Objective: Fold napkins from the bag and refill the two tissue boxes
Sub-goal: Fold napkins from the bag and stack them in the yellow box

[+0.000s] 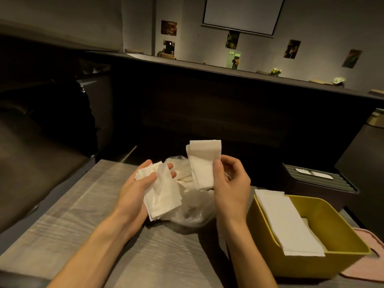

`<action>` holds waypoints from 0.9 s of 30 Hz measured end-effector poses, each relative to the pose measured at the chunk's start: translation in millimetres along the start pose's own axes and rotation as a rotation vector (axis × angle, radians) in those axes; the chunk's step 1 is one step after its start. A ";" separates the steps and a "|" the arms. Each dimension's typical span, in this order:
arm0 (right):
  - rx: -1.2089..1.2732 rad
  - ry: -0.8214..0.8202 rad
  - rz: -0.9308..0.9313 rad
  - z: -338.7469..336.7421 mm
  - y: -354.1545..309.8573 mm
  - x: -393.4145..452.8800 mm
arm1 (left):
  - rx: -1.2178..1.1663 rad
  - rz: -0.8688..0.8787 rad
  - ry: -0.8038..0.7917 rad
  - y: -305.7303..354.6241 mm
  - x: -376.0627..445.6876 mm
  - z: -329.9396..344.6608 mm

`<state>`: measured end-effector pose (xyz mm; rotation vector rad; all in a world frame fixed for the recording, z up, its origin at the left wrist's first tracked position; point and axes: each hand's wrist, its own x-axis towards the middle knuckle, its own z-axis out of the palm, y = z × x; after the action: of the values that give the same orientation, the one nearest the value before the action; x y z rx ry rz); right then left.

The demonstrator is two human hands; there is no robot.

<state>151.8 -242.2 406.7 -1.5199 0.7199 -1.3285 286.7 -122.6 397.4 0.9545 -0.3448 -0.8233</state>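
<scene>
Right hand [230, 183] pinches a folded napkin stack [204, 163]; left hand [141, 183] cradles loose napkins [164, 196], thumb pressing; light, floppy paper, best held mid-edge

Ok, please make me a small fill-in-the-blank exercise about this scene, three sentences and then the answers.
1. The right hand holds a folded stack of ____ upright.
2. The open box on the table is ____ in colour.
3. The clear plastic bag lies between the left hand and the ____ hand.

Missing words: napkins; yellow; right
</scene>
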 end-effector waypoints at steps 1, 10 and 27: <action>0.077 -0.074 0.058 0.6 -0.9 -1.9 | 0.030 0.007 -0.003 -1.0 0.5 -0.3; -0.230 -0.267 -0.123 25.8 1.7 -30.5 | 0.021 -0.037 -0.082 -5.3 -2.7 1.8; -0.038 -0.463 0.034 -15.4 -4.6 -62.3 | 0.030 0.109 -0.202 -5.8 -37.4 9.9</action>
<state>121.8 -189.4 385.5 -1.7535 0.4721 -0.8898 253.6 -102.1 401.3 0.8745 -0.5803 -0.8181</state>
